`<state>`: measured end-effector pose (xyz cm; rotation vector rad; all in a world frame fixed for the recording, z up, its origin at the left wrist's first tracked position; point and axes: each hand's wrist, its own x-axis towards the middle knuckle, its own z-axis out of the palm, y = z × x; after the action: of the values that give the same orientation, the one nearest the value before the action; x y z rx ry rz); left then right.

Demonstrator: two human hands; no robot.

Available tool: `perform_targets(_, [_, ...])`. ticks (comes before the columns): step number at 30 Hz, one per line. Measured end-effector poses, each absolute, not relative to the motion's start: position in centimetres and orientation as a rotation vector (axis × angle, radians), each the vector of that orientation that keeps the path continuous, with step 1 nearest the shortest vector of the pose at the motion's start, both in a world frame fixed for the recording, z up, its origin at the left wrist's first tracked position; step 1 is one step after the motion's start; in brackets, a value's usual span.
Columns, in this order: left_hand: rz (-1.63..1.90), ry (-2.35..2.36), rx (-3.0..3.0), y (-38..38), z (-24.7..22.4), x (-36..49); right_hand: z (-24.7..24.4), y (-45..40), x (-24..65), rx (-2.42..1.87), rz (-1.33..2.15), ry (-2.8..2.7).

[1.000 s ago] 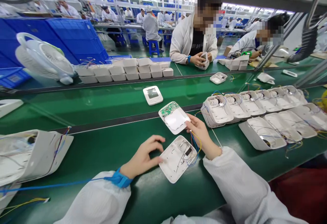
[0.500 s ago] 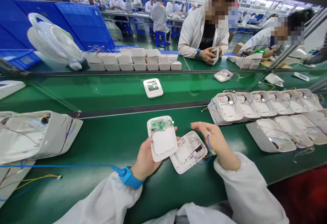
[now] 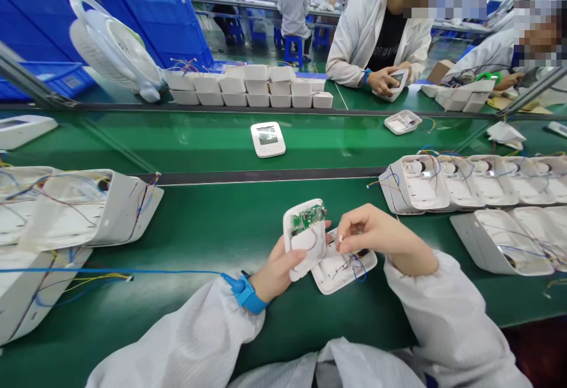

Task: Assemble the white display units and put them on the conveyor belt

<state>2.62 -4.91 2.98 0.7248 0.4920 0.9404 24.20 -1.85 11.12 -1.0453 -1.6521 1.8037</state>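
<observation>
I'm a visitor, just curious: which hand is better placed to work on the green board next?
Likely the right hand: it's near the board, seemingly pinching something white, while the left hand grips the panel carrying the board.

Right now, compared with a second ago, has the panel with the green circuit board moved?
Yes, toward you: the panel overlapped the black rail, now shows clear of it.

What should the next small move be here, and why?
Probably bring the right hand to the edge of the green circuit board: its fingertips seem to pinch a small white plug, apart from the board, while the left hand holds the white panel with the board exposed.
</observation>
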Motion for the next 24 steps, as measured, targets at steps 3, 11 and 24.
perform_targets(3, [1.009,0.617,0.860,-5.7,1.4,2.2,9.8,-1.9,23.4,-1.047,1.744,-1.544])
perform_targets(11, [1.035,0.685,0.899,-6.0,1.6,2.5,8.6,-2.3,23.2,-1.352,1.171,-1.705])
perform_targets(24, [1.024,0.638,0.793,-5.6,2.5,2.8,7.1,-2.5,22.5,-1.396,0.246,-2.222])
